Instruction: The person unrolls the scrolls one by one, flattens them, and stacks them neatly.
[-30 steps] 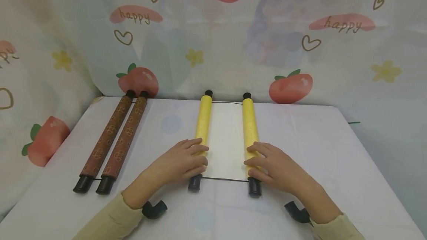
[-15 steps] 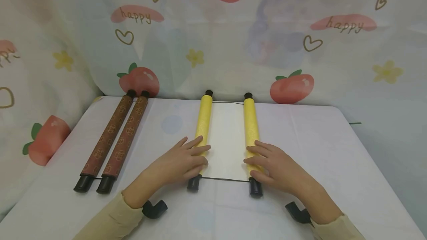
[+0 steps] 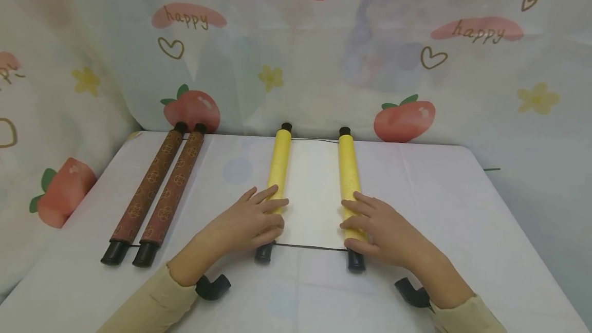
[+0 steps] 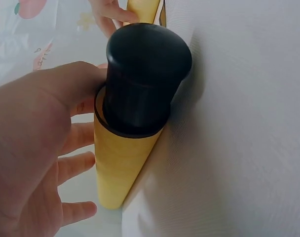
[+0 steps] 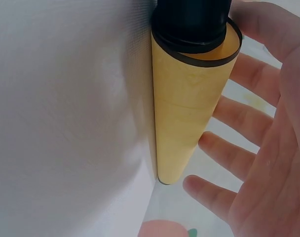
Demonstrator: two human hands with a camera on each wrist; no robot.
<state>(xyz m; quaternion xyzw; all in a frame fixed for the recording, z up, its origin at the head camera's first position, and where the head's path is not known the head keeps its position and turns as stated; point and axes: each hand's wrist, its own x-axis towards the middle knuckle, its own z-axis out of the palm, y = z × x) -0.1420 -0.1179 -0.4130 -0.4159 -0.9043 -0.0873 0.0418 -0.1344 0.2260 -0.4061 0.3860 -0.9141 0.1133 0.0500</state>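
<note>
A partly unrolled scroll lies on the white table [image 3: 416, 189], its white sheet [image 3: 311, 194] showing between two yellow rolls with black end knobs. My left hand [image 3: 245, 222] rests over the near part of the left roll [image 3: 280, 158], fingers spread and only lightly bent. Over the right roll [image 3: 349, 166], my right hand [image 3: 386, 227] lies in the same way. From the left wrist view, the thumb is beside the black knob [image 4: 145, 74] and the fingers run along the roll's inner side. The right wrist view has the fingers [image 5: 229, 153] spread along the other yellow roll [image 5: 184, 103].
Left of my left arm lies a brown patterned scroll [image 3: 173, 189], its two rolls close together with black knobs. A curtain [image 3: 319, 66] printed with fruit and "happy" hangs behind the table. Black curved pieces [image 3: 214, 288] sit at both wrists.
The two yellow rolls have moved slightly apart, the left one leftward and the right one a little rightward, each with its hand. A wider strip of white sheet shows. The brown scroll stays put.
</note>
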